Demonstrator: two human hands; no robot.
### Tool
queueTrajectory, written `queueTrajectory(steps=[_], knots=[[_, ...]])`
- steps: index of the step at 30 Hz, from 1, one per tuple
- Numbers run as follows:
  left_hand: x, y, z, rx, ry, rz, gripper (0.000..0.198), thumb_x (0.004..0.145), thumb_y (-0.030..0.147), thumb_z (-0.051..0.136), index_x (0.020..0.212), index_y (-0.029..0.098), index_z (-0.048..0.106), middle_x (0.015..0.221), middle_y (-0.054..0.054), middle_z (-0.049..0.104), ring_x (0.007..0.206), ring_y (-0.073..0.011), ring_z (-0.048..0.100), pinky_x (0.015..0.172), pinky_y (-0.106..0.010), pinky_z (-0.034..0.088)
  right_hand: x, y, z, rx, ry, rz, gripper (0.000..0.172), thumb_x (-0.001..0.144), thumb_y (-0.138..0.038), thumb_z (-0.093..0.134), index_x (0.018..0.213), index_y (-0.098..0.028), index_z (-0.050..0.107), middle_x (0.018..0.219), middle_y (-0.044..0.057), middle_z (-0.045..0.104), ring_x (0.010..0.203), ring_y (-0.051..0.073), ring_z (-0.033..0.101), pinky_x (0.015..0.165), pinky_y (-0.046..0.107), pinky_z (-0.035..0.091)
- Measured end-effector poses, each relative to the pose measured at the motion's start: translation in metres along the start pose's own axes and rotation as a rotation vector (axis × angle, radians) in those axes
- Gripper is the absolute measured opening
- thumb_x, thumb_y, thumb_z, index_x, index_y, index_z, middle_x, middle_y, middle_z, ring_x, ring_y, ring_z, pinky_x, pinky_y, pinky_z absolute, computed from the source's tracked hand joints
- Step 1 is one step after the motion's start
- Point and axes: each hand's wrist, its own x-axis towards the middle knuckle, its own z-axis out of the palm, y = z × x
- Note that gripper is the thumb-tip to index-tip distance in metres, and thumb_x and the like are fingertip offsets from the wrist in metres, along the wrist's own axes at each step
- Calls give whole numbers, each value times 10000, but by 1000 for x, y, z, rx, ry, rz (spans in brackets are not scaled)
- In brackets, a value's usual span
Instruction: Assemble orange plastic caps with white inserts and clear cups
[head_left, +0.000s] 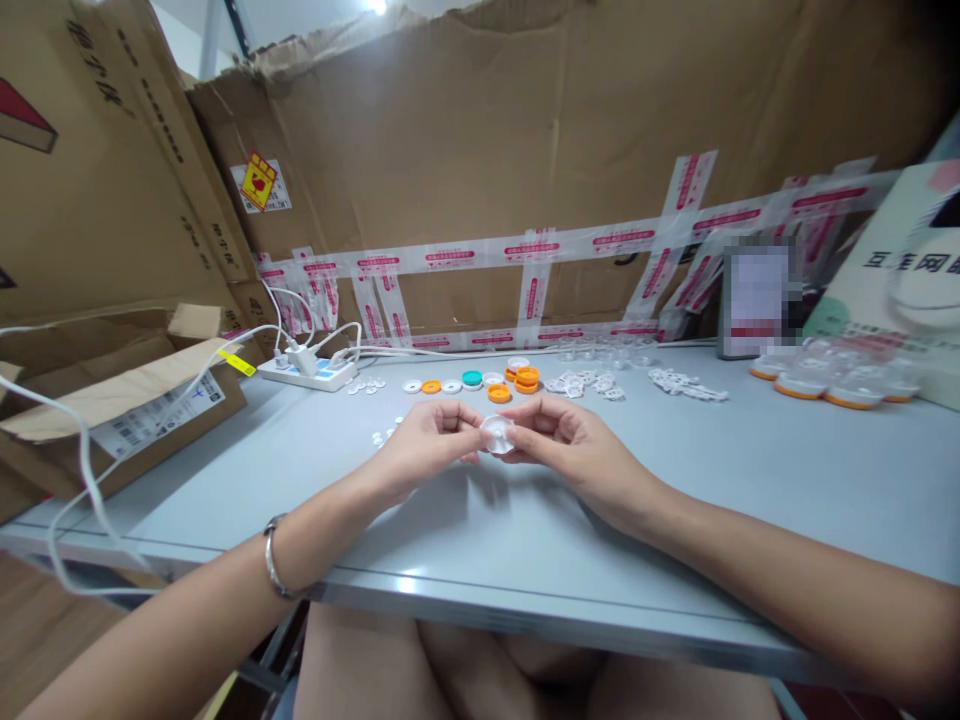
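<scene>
Between both hands, above the grey table, is a white round piece [498,434]. My left hand [442,440] pinches its left edge with the thumb and fingers. On its right edge, my right hand [559,435] also has thumb and fingers closed. Just behind the hands lie an orange disc [499,393], a teal disc [472,378] and stacked orange rings [526,379]. White discs [451,386] sit in the same row. Small white pieces [377,438] lie beside my left wrist.
White parts [585,384] and a white linked pile [686,384] lie farther back. Clear domes with orange bases [829,385] stand right, near a blurred upright device [757,300]. A power strip [307,372], cables and an open cardboard box [150,400] are left. Large cartons stand behind.
</scene>
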Motion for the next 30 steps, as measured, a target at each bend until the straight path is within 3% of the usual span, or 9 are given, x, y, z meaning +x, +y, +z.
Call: queueTrajectory(steps=[12,18,23,30], knots=[[-3,0,-1,-14,-23,10,200,642,265,705,709,112,595,616,11,613,557,-69,531,603,-219,417,1,1,-2,-4,29,-19,260,639,-338,733,793,-175,600,743,0,675,700,120,633,725,303,525],[1,-5,-9,-128,-54,43,282,606,326,754,762,118,646,673,-12,654,615,-103,601,653,-246,459,3,0,-8,73,-43,-2,206,690,-314,687,868,-215,655,876,7,686,820,138,644,840,345,502],[1,-6,-12,-149,-46,59,286,616,342,754,772,120,666,700,-25,673,631,-111,619,670,-256,486,6,4,-13,-58,-117,-78,343,675,-282,709,1002,-235,619,934,23,686,893,165,636,890,376,461],[-1,-3,-11,-108,-14,73,245,654,322,723,783,119,676,708,-27,674,645,-110,625,671,-243,494,9,6,-16,-109,-135,-121,327,695,-246,687,1008,-231,595,962,26,679,899,157,630,895,366,450]])
